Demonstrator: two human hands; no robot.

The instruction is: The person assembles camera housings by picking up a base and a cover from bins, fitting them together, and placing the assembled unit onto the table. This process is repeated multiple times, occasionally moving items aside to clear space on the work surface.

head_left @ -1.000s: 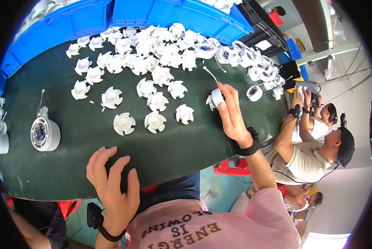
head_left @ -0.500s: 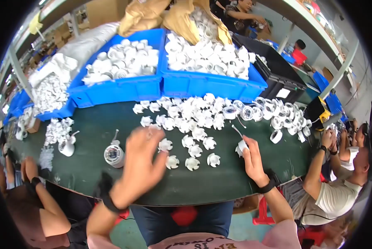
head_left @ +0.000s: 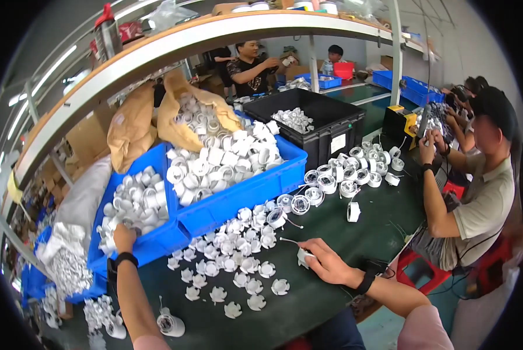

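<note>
My left hand (head_left: 125, 238) is down in the left blue bin (head_left: 159, 239), at the near edge of its heap of white plastic cups (head_left: 136, 195); its fingertips are hidden among them. Over the green table, my right hand (head_left: 328, 263) is closed on a small white plastic part (head_left: 304, 257) from which a thin wire sticks out. Left of that hand, many white petal-shaped pieces (head_left: 254, 286) lie spread on the tabletop. A white round housing (head_left: 171, 325) with a wire stands beside my left forearm.
A second blue bin (head_left: 244, 204) heaped with white rings adjoins the first, with a black crate (head_left: 331, 137) behind. Wired round white units (head_left: 349, 175) cluster at the right. A shelf (head_left: 226, 24) spans overhead. A person in a cap (head_left: 477, 192) sits at the right.
My left hand has moved from above the petal-shaped pieces into the left blue bin. The view has turned right and tilted up. My right hand still holds the small wired part.
</note>
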